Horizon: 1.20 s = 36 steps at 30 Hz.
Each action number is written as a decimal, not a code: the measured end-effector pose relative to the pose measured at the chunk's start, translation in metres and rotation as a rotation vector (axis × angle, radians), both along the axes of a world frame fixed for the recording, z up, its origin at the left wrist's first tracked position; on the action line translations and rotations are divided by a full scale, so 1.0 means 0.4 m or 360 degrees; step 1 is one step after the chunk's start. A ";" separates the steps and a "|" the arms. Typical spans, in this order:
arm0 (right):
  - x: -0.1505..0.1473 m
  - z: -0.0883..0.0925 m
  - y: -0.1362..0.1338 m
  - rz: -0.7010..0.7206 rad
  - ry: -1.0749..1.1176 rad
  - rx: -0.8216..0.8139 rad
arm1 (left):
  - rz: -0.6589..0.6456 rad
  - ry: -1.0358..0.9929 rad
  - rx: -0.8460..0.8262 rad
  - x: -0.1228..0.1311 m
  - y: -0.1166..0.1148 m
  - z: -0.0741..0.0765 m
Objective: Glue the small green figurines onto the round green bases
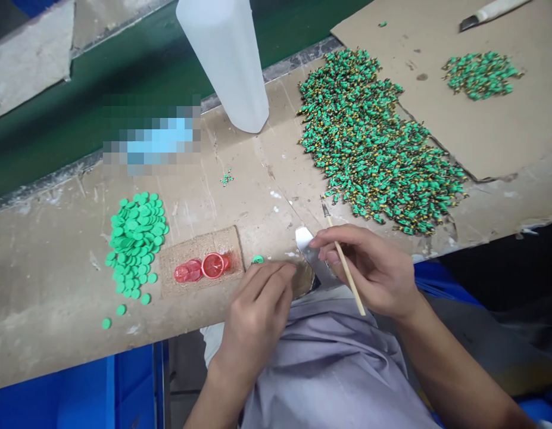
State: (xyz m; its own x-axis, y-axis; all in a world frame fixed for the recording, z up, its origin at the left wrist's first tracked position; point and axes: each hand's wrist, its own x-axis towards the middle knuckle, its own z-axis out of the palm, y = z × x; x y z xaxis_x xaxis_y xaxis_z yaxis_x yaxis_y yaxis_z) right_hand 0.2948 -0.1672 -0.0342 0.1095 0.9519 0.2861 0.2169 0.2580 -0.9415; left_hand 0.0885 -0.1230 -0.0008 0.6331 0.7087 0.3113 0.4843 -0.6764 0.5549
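The right hand firmly pinches a slim wooden stick tipped with metal, right of a rough cork pad. The half-curled left hand, holding nothing visible, sits just beside that pad, near a small round green plastic disc.
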 end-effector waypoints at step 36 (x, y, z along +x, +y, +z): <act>-0.035 0.034 0.010 -0.0296 0.0413 0.0021 | 0.0056 -0.0313 -0.0070 -0.008 -0.001 -0.051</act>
State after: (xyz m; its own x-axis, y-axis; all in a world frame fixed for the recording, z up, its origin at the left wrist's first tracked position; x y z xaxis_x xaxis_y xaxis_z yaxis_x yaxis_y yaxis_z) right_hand 0.2807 -0.1631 -0.0207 0.3522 0.9051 0.2380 0.0143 0.2491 -0.9684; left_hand 0.0851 -0.1233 -0.0211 0.5378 0.7451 0.3945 0.3868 -0.6338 0.6699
